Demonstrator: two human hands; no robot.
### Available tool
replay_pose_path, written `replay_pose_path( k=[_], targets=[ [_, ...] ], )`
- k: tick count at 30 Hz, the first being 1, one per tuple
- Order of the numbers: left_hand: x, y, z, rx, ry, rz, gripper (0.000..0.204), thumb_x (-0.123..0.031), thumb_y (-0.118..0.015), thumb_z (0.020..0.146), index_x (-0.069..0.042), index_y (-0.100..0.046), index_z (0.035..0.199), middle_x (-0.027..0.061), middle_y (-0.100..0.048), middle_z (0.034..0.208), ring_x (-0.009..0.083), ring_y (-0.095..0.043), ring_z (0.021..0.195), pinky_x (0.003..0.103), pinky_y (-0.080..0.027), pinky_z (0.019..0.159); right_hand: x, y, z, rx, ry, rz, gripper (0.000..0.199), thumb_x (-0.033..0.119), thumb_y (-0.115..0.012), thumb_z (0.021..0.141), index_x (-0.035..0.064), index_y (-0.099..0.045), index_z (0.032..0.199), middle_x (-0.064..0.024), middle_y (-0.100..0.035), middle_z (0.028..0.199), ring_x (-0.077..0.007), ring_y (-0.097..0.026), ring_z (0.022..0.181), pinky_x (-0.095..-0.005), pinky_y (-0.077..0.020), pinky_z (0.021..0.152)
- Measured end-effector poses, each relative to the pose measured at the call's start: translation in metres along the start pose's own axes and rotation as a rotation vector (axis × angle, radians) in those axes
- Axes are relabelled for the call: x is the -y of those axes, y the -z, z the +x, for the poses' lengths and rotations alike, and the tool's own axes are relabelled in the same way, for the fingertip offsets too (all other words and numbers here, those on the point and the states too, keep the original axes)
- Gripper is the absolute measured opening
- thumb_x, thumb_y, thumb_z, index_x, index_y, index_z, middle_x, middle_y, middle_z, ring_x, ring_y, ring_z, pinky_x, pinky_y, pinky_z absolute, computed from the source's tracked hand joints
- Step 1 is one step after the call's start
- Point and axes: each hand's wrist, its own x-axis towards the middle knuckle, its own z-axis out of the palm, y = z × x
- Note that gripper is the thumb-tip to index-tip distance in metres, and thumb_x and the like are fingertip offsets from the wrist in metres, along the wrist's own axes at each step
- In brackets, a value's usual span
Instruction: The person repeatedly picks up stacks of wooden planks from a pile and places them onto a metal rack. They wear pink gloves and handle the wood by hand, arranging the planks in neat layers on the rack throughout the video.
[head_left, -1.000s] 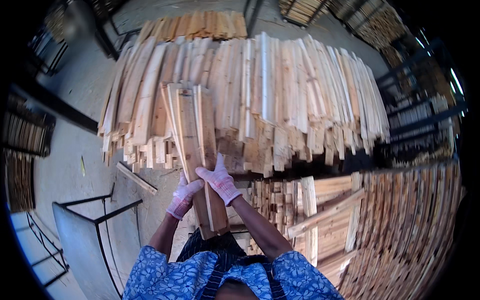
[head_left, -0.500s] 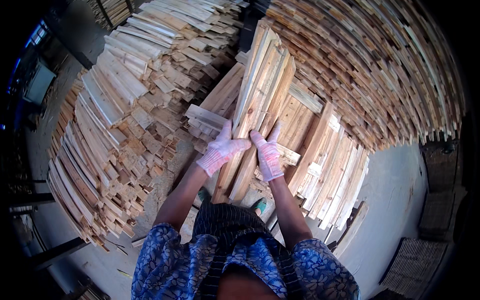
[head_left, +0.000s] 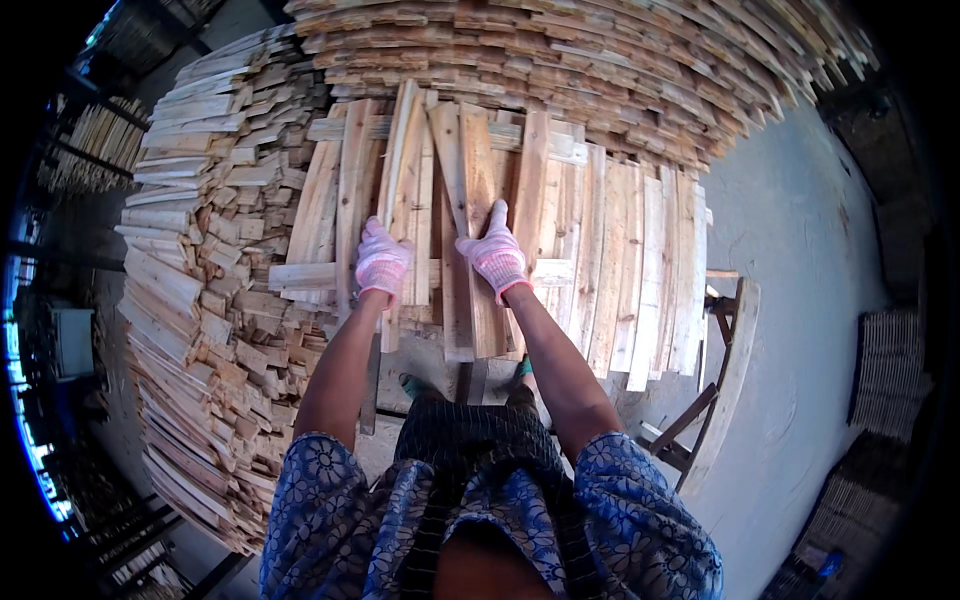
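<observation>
My left hand [head_left: 383, 258], in a white and pink knit glove, grips narrow wooden boards [head_left: 404, 150] at their near part, its fingers curled round the edge. To its right my gloved right hand [head_left: 495, 255] holds another couple of wooden boards [head_left: 479, 165], one slanting against the other. A gap separates the two groups. Both lie over a layer of planks set on crosswise slats [head_left: 303, 276], and their near ends reach past the front slat. The undersides of the boards and some of my fingertips are hidden.
On the left rises a big heap of stacked boards [head_left: 170, 270] with uneven ends. A tall board pile [head_left: 560, 60] spans the far side. Lighter planks [head_left: 640, 270] lie side by side to the right, near a wooden trestle [head_left: 725, 380] on the grey floor [head_left: 790, 300].
The raised, slanting bundle between my hands has come down and parted into two groups. My hands have moved apart, and the view has turned so the plank layer sits squarely ahead.
</observation>
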Motion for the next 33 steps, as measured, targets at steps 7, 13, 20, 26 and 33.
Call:
replay_pose_path(
  k=[7,13,20,26,33],
  targets=[
    [0.025,-0.02,0.019,0.0,0.013,-0.043,0.084,-0.032,-0.068,0.084,0.004,-0.029,0.15,0.0341,-0.046,0.144,0.0467,-0.05,0.132,0.046,-0.043,0.11,-0.126,0.149,-0.045,-0.353,0.158,0.302,0.105,0.009,-0.078,0.081,-0.0038,-0.01,0.16,-0.0277,-0.036,0.156,-0.0342,-0.039,0.144,-0.0354,-0.0333,0.118],
    [0.022,0.007,0.001,-0.002,0.09,0.04,0.084,-0.035,-0.069,0.084,0.004,-0.03,0.147,0.0341,-0.046,0.144,0.0458,-0.049,0.134,0.046,-0.041,0.111,-0.271,0.341,-0.042,-0.36,-0.163,-0.335,0.095,0.021,-0.072,0.087,0.0066,-0.014,0.162,-0.0306,-0.043,0.148,-0.0409,-0.048,0.135,-0.0414,-0.0431,0.11],
    [-0.047,-0.019,-0.011,-0.118,0.12,0.296,0.08,-0.042,-0.069,0.086,-0.003,-0.031,0.145,0.0296,-0.049,0.141,0.0506,-0.052,0.126,0.052,-0.045,0.106,-0.402,0.331,-0.003,-0.365,-0.129,-0.339,0.057,0.039,-0.045,0.107,0.0318,-0.026,0.161,-0.0298,-0.049,0.137,-0.0436,-0.053,0.122,-0.046,-0.0422,0.106],
    [-0.006,0.024,-0.015,0.059,0.187,-0.023,0.082,-0.042,-0.071,0.086,0.0,-0.036,0.146,0.0272,-0.05,0.143,0.0429,-0.054,0.129,0.047,-0.046,0.106,-0.277,0.313,0.004,-0.394,0.155,-0.938,0.051,0.034,-0.064,0.096,0.0212,-0.051,0.144,-0.0265,-0.05,0.138,-0.043,-0.057,0.122,-0.0482,-0.0479,0.102],
    [0.039,0.085,-0.019,0.112,0.119,-0.514,0.086,-0.039,-0.078,0.084,-0.001,-0.041,0.151,0.0206,-0.053,0.145,0.0285,-0.05,0.135,0.036,-0.039,0.111,-0.111,0.127,-0.037,0.085,0.696,-0.802,0.069,0.037,-0.072,0.086,0.0208,-0.044,0.147,-0.0169,-0.052,0.129,-0.0376,-0.051,0.125,-0.055,-0.0479,0.097]
  ],
)
